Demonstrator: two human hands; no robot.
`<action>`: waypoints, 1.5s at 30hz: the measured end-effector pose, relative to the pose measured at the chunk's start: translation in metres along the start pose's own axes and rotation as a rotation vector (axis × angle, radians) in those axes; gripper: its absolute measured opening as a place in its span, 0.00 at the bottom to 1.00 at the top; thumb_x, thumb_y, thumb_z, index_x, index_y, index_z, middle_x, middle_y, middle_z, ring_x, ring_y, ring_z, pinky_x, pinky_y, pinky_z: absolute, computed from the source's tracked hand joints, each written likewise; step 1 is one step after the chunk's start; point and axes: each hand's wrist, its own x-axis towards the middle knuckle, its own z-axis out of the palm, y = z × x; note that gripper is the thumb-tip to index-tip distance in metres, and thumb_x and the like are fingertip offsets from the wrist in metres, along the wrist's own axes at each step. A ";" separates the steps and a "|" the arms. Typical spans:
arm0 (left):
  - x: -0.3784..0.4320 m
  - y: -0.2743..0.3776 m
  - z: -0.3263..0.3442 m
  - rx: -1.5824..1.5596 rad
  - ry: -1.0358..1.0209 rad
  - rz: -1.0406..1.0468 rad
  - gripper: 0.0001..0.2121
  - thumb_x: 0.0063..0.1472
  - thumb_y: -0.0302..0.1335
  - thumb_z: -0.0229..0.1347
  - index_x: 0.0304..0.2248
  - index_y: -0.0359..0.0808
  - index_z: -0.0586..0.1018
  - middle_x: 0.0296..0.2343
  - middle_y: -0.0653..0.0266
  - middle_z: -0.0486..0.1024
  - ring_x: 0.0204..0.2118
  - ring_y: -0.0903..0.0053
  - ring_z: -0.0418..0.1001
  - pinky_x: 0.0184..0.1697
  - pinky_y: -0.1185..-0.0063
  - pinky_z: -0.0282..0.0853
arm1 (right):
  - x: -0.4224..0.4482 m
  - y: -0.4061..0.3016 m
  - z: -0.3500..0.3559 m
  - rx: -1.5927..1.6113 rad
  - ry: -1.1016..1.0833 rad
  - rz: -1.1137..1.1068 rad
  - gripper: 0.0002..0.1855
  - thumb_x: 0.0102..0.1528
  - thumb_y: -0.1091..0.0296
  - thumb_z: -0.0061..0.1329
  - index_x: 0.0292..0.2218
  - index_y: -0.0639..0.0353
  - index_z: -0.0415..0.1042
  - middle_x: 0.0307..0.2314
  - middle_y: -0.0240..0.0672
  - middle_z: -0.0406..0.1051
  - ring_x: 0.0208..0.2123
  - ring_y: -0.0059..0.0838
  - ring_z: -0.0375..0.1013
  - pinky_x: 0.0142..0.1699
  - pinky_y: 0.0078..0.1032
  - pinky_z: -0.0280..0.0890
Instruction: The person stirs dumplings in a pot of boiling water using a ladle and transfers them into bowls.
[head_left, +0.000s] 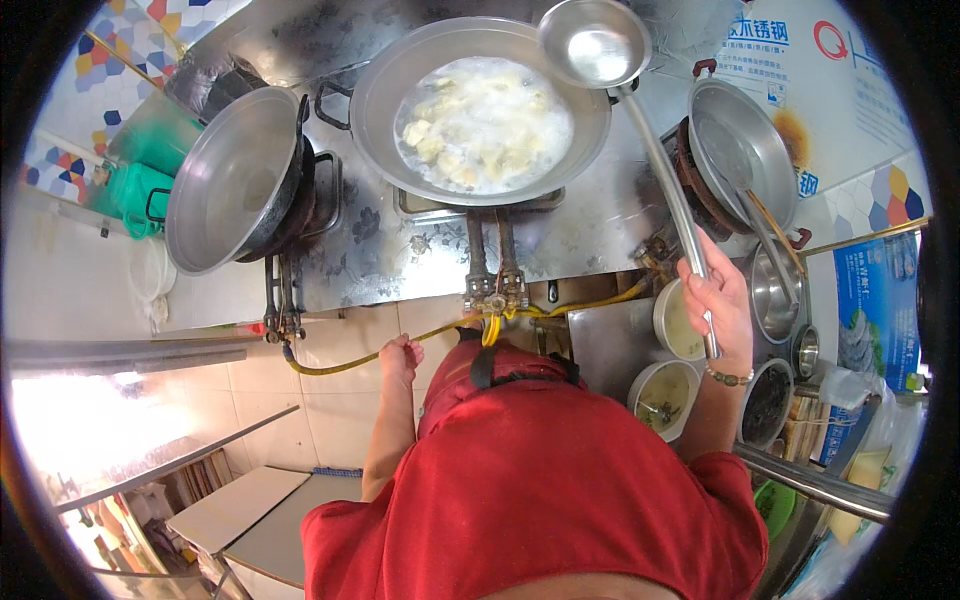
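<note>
My right hand (716, 300) grips the long handle of a steel ladle (670, 176). The ladle's round bowl is raised over the back right rim of a large metal wok (364, 112). In the wok, pale yellowish pieces (429, 142) lie in cloudy, foamy liquid (510, 112). My left hand (401, 358) is low in front of the stove, its fingers curled, with nothing visible in them. It appears beside a yellow gas hose (352, 367); whether they touch, I cannot tell.
An empty-looking wok (232, 180) sits on the left burner. At the right, another pan (776, 142) holds a ladle (727, 154). White tubs (679, 322) and a steel bowl (772, 289) stand near my right arm. Gas valves (495, 289) project from the stove front (375, 277).
</note>
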 end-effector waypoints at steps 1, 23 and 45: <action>0.001 -0.001 -0.002 0.000 -0.010 0.004 0.06 0.56 0.27 0.47 0.24 0.35 0.67 0.17 0.63 0.68 0.17 0.74 0.67 0.20 0.79 0.65 | 0.000 -0.005 0.001 -0.055 -0.022 0.042 0.32 0.51 0.80 0.41 0.56 0.64 0.48 0.26 0.29 0.61 0.15 0.08 0.54 0.14 0.07 0.50; 0.023 -0.003 0.002 0.008 0.000 0.008 0.06 0.56 0.27 0.48 0.25 0.34 0.68 0.17 0.61 0.69 0.16 0.73 0.68 0.19 0.76 0.68 | 0.021 -0.081 0.020 -0.965 -0.307 0.329 0.32 0.50 0.76 0.40 0.57 0.56 0.49 0.16 0.25 0.60 0.11 0.11 0.55 0.16 0.13 0.54; 0.012 -0.001 0.004 0.018 0.012 0.006 0.07 0.57 0.29 0.47 0.24 0.36 0.67 0.18 0.62 0.69 0.18 0.73 0.68 0.22 0.77 0.68 | 0.044 -0.061 0.045 -0.889 -0.274 0.298 0.31 0.51 0.77 0.38 0.56 0.59 0.49 0.13 0.24 0.59 0.10 0.11 0.55 0.16 0.13 0.53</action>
